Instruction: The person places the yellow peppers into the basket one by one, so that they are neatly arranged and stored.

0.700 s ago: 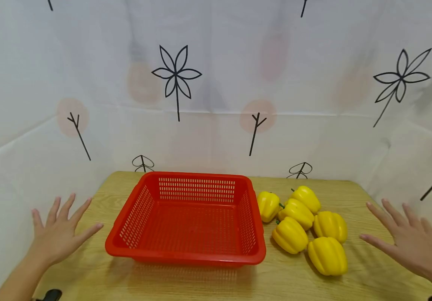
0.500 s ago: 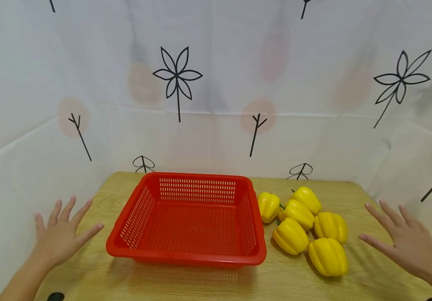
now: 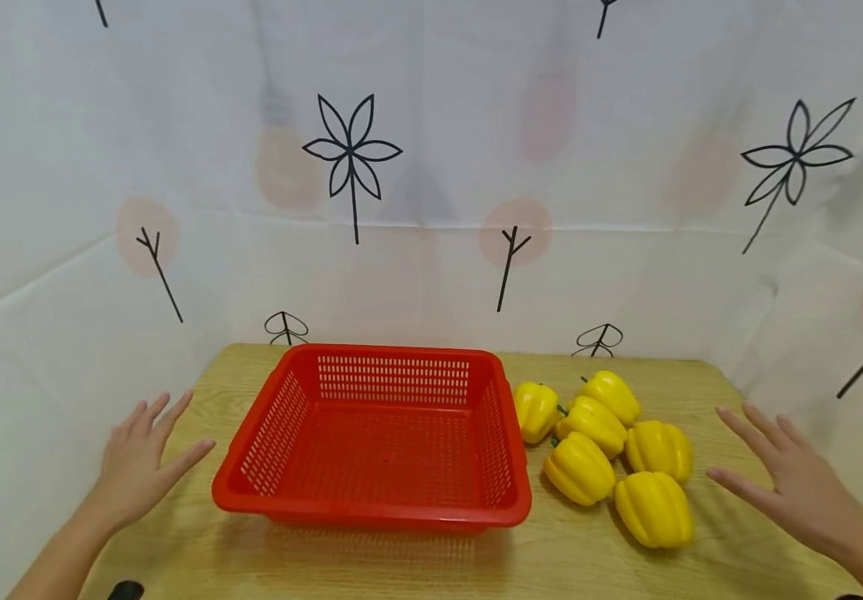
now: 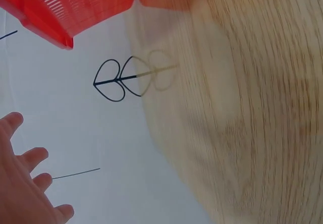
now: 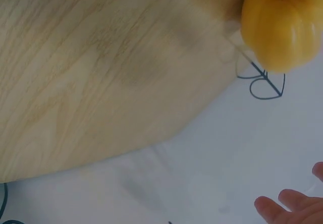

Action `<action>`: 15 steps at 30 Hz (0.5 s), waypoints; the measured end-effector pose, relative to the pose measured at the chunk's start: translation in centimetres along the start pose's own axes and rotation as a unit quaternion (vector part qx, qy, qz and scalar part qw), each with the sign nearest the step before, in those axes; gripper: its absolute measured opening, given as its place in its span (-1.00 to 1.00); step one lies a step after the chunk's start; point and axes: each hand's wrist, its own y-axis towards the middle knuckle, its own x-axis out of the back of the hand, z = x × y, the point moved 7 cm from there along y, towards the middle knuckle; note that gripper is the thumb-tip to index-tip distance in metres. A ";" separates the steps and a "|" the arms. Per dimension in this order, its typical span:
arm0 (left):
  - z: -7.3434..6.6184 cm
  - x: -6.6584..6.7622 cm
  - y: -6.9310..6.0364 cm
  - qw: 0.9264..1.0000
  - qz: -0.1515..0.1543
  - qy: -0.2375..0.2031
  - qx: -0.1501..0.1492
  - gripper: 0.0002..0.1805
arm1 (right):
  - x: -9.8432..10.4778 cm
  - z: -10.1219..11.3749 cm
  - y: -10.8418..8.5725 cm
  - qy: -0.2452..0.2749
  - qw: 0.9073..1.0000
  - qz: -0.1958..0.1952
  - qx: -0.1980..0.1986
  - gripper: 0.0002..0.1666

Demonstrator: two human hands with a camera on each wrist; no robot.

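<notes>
My left hand (image 3: 134, 467) hovers over the table's left side with straight fingers, apart from the red plastic basket (image 3: 371, 515). In the left wrist view its fingertips (image 4: 35, 158) show at the lower left, and the basket's corner (image 4: 60, 35) at the top. My right hand (image 3: 799, 483) is held over the right side, fingers spread and holding nothing. Between it and the basket lie several yellow bell peppers (image 3: 654, 510), grouped close together. One bell pepper (image 5: 280, 27) shows at the upper right of the right wrist view. The basket has slotted walls and holds nothing.
The wooden table (image 3: 371, 575) bears the basket at its middle and the peppers to the right. A white cloth (image 3: 431, 283) with black plant drawings hangs close behind the table and along both sides.
Both hands have moved slightly inward, toward the middle of the table. The left hand has turned and its fingers have drawn closer together. The basket and peppers stay in place.
</notes>
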 end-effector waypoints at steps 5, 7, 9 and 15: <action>-0.7 -0.2 0.3 0.999 0.007 -0.048 -0.001 -0.18 | 0.0 0.5 0.1 0.034 0.999 0.000 0.009 -0.02; -1.0 -0.2 0.4 0.998 0.012 -0.067 -0.001 -0.19 | 0.0 0.8 0.0 0.048 0.999 -0.001 0.013 -0.01; -1.4 -0.2 0.3 0.996 0.012 -0.086 -0.005 -0.19 | 0.1 1.0 0.0 0.057 0.998 -0.002 0.016 0.00; -2.1 -0.5 0.5 0.993 0.024 -0.117 -0.004 -0.18 | 0.0 1.5 0.0 0.061 0.998 -0.004 0.017 0.01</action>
